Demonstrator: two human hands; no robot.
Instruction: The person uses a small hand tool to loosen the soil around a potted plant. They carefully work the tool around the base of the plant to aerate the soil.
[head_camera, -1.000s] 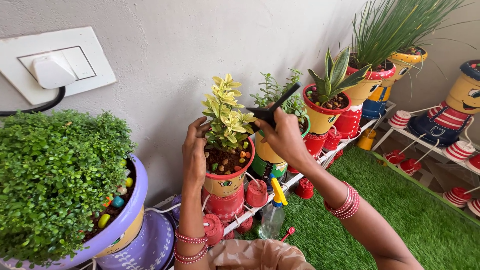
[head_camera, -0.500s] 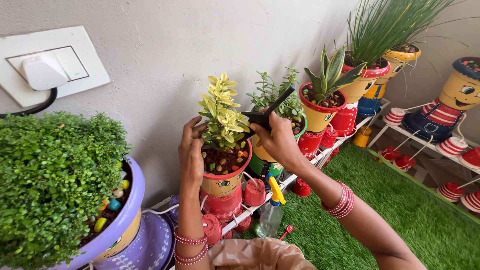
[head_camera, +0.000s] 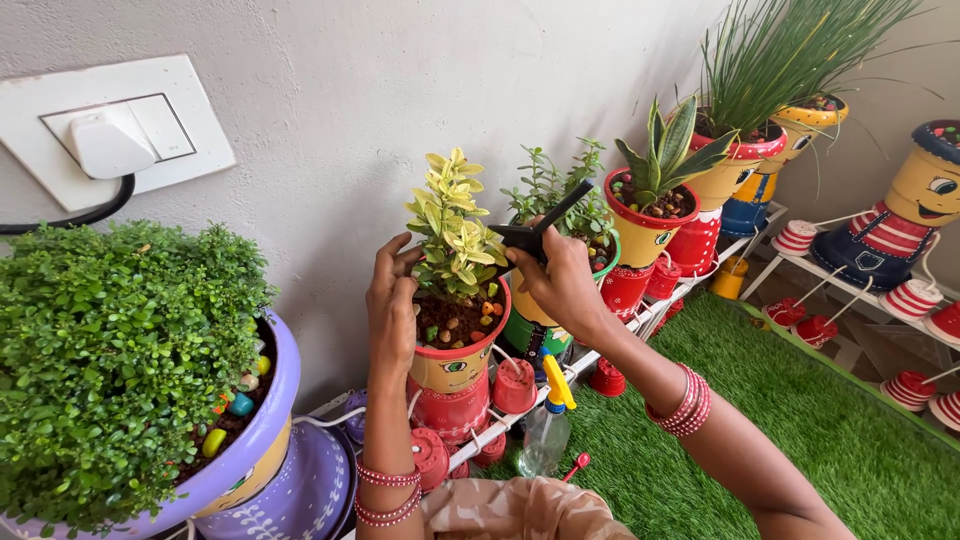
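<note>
Person trimming a potted plant, seen from above. The left hand cups the far side of the red pot, fingers bent against its rim and the lowest leaves; it steadies the pot rather than closing round anything. The right hand is clamped on black scissors, whose blades point into the yellow-green plant between the two hands; whether the blades are parted or closed cannot be told. No cut leaves show on the soil or below the pot, so the trimming is judged to be at an early stage, with most of the plant uncut. The red pot, painted with a face, holds dark soil with coloured pebbles on top. Just beyond the right hand, a green-rimmed pot holds a small-leaved shrub, and further right a yellow pot holds a stiff, striped, sword-leaved plant in soil topped with pebbles. Left of the left hand, a purple pot carries a dense green bush with pebbles at its edge. Below the right wrist stands a clear spray bottle with a yellow trigger, on green turf.
</note>
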